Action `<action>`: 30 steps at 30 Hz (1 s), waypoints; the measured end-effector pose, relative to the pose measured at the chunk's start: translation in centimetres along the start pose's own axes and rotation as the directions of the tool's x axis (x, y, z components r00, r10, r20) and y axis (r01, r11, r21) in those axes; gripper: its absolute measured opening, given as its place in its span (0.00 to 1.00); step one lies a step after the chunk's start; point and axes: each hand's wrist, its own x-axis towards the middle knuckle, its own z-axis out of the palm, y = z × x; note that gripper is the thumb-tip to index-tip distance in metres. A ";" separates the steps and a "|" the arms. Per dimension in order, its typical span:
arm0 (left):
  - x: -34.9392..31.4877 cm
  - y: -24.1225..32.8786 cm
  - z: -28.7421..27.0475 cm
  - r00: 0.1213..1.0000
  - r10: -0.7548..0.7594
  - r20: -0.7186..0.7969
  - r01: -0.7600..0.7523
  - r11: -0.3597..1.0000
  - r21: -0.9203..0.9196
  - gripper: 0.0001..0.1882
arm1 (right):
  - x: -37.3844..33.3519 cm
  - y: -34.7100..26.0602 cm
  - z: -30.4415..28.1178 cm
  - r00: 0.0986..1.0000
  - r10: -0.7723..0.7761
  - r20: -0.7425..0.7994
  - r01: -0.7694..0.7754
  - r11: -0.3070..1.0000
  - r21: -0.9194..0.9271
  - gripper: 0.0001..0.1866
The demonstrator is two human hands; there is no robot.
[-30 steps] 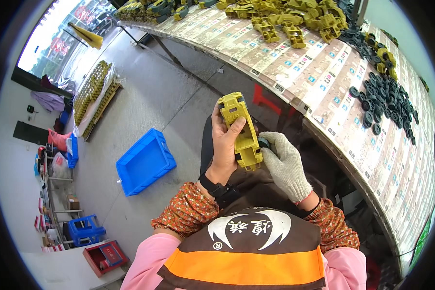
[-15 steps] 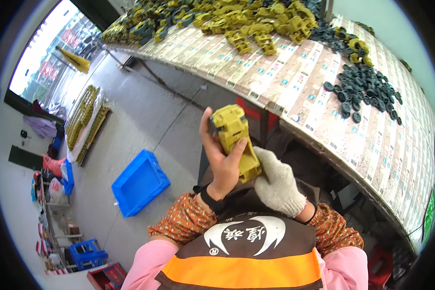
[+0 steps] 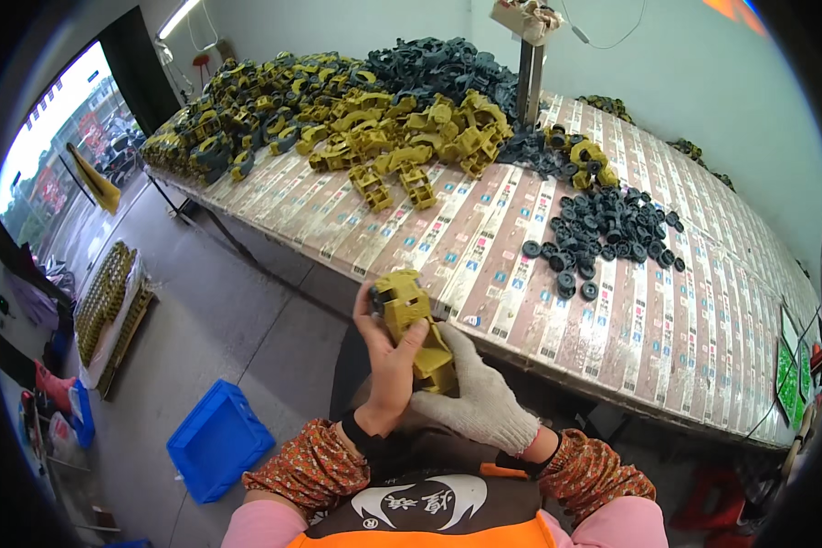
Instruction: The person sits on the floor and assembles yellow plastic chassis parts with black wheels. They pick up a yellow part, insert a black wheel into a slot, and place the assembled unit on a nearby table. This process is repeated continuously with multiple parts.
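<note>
Yellow toy body is clasped in the bare left hand, thumb pressed across it. The gloved right hand curls around its near end.

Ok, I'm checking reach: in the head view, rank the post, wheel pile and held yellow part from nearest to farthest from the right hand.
1. Yellow part: at the right hand, on its left.
2. Wheel pile: on the table, ahead and right.
3. Post: ahead, beyond the pile.
</note>
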 end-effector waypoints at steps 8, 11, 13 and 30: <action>5.2 -2.6 1.8 0.905 -0.343 0.251 0.337 0.939 0.068 0.35 | 5.6 5.1 -11.3 0.963 0.259 -0.075 -0.176 0.816 0.550 0.29; 6.8 -3.9 0.2 0.870 -0.458 0.179 0.426 0.884 0.191 0.26 | 9.1 6.1 -16.3 0.933 0.316 -0.174 -0.139 0.761 0.634 0.24; 7.7 -4.3 -0.4 0.842 -0.520 0.145 0.487 0.847 0.212 0.22 | 12.2 7.5 -20.1 0.923 0.314 -0.224 -0.101 0.757 0.646 0.22; 27.5 -10.1 -5.3 0.977 -0.214 0.001 0.144 0.661 0.736 0.27 | 24.3 13.1 -25.8 0.922 -0.116 -0.370 -0.050 0.911 -0.409 0.35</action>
